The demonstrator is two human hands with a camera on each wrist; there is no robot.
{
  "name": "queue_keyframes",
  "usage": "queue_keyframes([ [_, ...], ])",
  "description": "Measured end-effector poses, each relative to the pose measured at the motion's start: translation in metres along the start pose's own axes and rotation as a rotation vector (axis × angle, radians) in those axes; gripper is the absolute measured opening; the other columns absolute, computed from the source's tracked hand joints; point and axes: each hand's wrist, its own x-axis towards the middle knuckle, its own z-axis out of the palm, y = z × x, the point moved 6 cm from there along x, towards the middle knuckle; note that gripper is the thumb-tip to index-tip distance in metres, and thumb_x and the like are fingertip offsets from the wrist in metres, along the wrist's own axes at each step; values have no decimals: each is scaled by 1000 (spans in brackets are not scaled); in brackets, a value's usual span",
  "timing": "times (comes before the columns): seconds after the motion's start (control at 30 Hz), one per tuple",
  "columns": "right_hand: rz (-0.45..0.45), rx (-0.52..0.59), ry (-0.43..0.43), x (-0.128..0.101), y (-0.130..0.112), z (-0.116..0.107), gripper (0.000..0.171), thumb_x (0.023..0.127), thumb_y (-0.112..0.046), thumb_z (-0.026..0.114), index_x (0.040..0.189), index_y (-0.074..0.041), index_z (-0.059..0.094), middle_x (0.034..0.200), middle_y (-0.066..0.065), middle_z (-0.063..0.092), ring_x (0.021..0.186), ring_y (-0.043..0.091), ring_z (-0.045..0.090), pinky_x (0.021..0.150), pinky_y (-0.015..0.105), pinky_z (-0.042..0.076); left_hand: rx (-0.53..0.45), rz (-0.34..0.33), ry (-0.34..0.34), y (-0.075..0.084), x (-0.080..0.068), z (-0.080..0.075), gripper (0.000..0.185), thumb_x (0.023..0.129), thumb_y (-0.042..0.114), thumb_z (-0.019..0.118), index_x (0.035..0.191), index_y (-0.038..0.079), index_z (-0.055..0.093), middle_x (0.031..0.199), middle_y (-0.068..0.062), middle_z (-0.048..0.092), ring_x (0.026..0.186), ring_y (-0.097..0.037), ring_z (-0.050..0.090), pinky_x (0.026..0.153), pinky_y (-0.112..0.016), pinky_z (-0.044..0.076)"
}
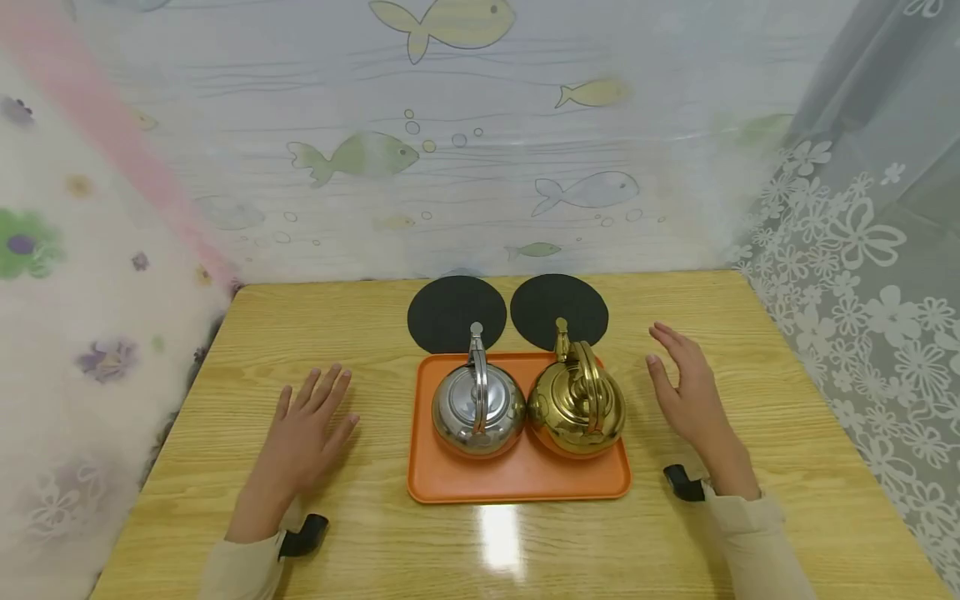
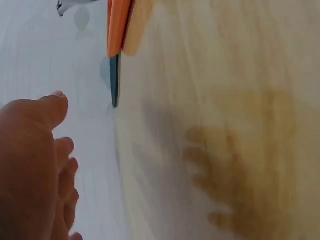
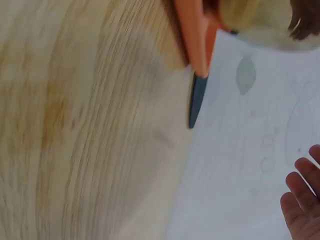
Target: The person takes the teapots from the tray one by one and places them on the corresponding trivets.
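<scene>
Your left hand (image 1: pixel 303 437) lies flat on the counter (image 1: pixel 787 417), fingers spread, well left of the orange tray (image 1: pixel 517 483). Your right hand (image 1: pixel 686 392) is raised with fingers relaxed, holding nothing, just right of the gold kettle (image 1: pixel 576 406). The silver kettle (image 1: pixel 477 408) appears to touch it. Two black mats (image 1: pixel 444 312) lie behind the tray.

A silver kettle (image 1: pixel 477 410) and a gold kettle (image 1: pixel 577 407) stand upright side by side, just about touching, on an orange tray (image 1: pixel 517 482). Both are round and shiny, lids on, handles raised, spouts pointing away toward two black round mats (image 1: pixel 446 312).
</scene>
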Motion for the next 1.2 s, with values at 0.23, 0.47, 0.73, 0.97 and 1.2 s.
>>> queue_keyframes([
  [0.23,-50,95,187,-10,-28,-7,33,100,3,56,131,4,65,126,23,66,119,13,58,102,12,39,51,187,1,29,-4,5,63,102,32,60,158,9,39,163,-11,37,150,-38,32,120,-63,21],
  [0.47,-21,219,187,-17,-53,-2,34,96,13,56,127,5,67,122,22,68,112,3,58,96,10,44,34,278,-56,48,-8,15,62,103,37,59,157,12,42,163,-7,39,151,-35,33,120,-62,24],
  [0.73,-10,351,154,-21,-71,5,31,100,8,51,127,5,66,119,20,68,111,8,62,95,12,48,-15,311,-74,59,-5,25,62,104,41,56,157,14,42,162,-3,40,152,-32,32,120,-61,23],
  [0.97,64,536,81,-19,-78,9,28,105,3,46,125,11,64,117,2,70,103,11,66,88,17,53,-52,331,-68,64,-1,30,63,102,42,59,156,12,44,162,-2,41,152,-31,31,121,-60,23],
  [1.2,101,731,-10,-17,-84,17,32,108,-2,40,125,19,58,114,1,71,98,11,67,87,21,57,-52,335,-88,67,3,31,64,101,41,61,155,11,45,161,-3,41,151,-31,33,121,-60,24],
])
